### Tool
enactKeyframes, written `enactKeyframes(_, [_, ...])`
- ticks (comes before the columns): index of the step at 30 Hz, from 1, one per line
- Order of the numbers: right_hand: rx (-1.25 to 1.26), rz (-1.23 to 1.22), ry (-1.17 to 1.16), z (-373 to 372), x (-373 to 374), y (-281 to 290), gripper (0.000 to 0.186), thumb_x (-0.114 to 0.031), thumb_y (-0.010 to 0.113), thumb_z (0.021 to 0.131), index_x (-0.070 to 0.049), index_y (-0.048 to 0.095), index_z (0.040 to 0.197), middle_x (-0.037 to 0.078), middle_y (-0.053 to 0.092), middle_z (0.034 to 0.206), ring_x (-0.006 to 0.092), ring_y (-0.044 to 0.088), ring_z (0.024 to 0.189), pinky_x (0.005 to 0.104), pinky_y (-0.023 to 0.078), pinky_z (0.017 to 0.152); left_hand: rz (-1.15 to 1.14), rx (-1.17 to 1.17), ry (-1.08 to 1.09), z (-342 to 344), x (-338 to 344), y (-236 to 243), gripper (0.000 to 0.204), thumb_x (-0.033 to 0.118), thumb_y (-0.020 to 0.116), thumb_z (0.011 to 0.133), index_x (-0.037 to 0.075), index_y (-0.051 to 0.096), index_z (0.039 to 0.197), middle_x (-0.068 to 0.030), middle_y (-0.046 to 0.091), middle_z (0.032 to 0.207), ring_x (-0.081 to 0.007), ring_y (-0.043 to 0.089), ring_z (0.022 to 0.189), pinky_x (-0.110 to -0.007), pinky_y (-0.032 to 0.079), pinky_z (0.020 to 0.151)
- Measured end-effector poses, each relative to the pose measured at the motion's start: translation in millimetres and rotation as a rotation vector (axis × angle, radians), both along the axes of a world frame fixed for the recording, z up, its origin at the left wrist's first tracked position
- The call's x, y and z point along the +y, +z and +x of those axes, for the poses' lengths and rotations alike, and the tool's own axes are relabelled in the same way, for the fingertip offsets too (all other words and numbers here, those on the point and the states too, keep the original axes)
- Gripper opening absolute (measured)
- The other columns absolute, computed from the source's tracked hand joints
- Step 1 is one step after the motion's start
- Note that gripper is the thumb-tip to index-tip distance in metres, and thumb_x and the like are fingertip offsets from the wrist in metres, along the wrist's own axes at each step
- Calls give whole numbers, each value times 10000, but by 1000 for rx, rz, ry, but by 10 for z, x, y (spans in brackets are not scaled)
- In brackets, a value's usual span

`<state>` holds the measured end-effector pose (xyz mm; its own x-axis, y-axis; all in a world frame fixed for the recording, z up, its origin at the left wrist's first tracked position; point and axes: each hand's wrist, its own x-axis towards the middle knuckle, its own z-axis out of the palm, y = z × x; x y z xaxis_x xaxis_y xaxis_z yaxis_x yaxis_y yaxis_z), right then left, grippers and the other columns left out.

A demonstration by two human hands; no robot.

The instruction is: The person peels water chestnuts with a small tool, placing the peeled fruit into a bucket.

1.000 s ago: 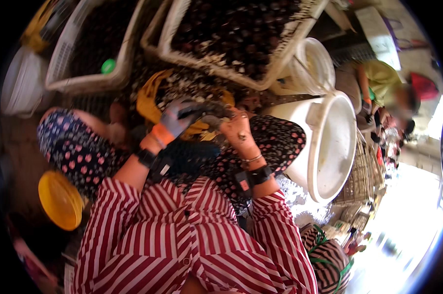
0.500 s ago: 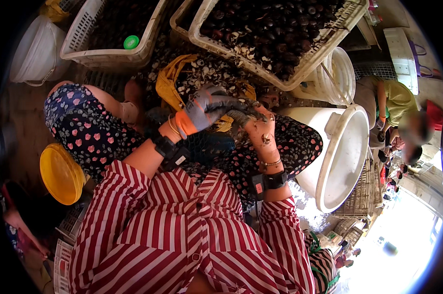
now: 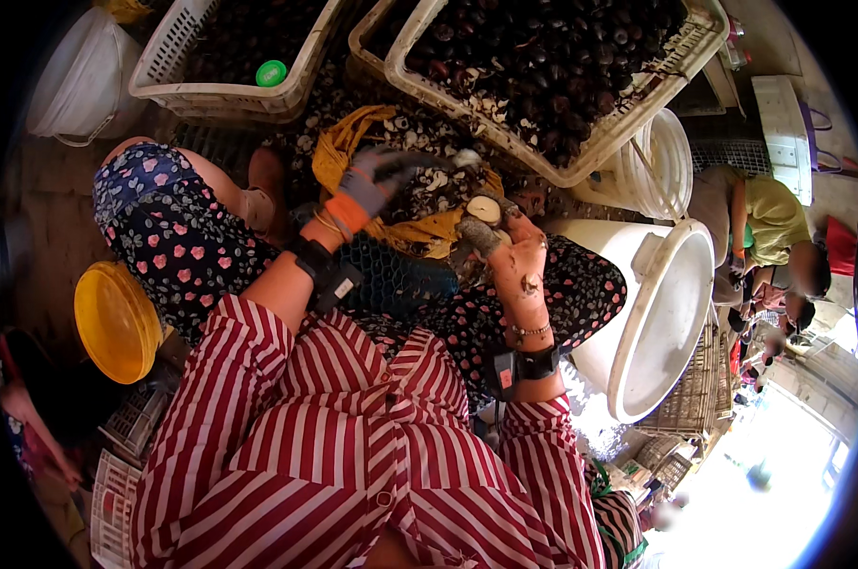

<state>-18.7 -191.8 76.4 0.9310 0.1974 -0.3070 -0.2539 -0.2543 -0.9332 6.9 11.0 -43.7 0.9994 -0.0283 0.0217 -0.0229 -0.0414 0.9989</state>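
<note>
My left hand (image 3: 377, 180), in a grey glove with an orange cuff, is over dark-and-white peelings (image 3: 429, 194) around a yellow sack (image 3: 339, 147); its fingers are smeared by motion. A small white piece (image 3: 465, 157) is beside its fingertips. My right hand (image 3: 514, 256), smudged and with grey coverings on some digits, is closed on a round, cream-faced piece (image 3: 484, 209). Dark blue netted material (image 3: 382, 280) lies in my lap below both hands.
Crates of dark round produce (image 3: 543, 171) (image 3: 211, 95) stand ahead, one with a green lid (image 3: 271, 72). White buckets (image 3: 78, 76) (image 3: 666, 156), a white tub (image 3: 628, 360) and a yellow bucket (image 3: 116, 322) surround me. Co-workers (image 3: 770, 218) are at the right.
My left hand has lifted away from my right and moved up, fingers now blurred. The cream face of the piece in my right hand has come into view. The surroundings have shifted with the camera.
</note>
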Motion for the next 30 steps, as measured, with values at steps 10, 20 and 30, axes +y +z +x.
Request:
enactKeyframes(10, [-62, 78, -60, -18, 42, -83, 351, -50, 680, 768, 44, 569, 1088, 74, 644, 933, 111, 604, 768, 238, 499, 655, 409, -488, -113, -30, -22, 313, 296, 3, 583, 744, 102, 657, 1012, -92, 609, 896, -224, 546, 792, -351, 427, 709])
enactKeyframes(20, [-106, 147, -161, -28, 75, -224, 401, -17, 666, 779, 38, 528, 1151, 86, 598, 1076, 146, 577, 935, 269, 480, 819, 151, -252, -197, -40, -107, 468, 285, 29, 588, 788, 119, 662, 1048, -67, 611, 891, -195, 547, 829, -319, 445, 750])
enactKeyframes(30, [-68, 227, -209, -198, 143, -8, 404, -54, 675, 779, 44, 530, 1143, 78, 624, 988, 134, 587, 862, 247, 480, 758, -16, -12, 30, 68, 105, 41, 242, 51, 565, 830, 51, 628, 1064, -67, 623, 942, -153, 585, 786, -295, 478, 662])
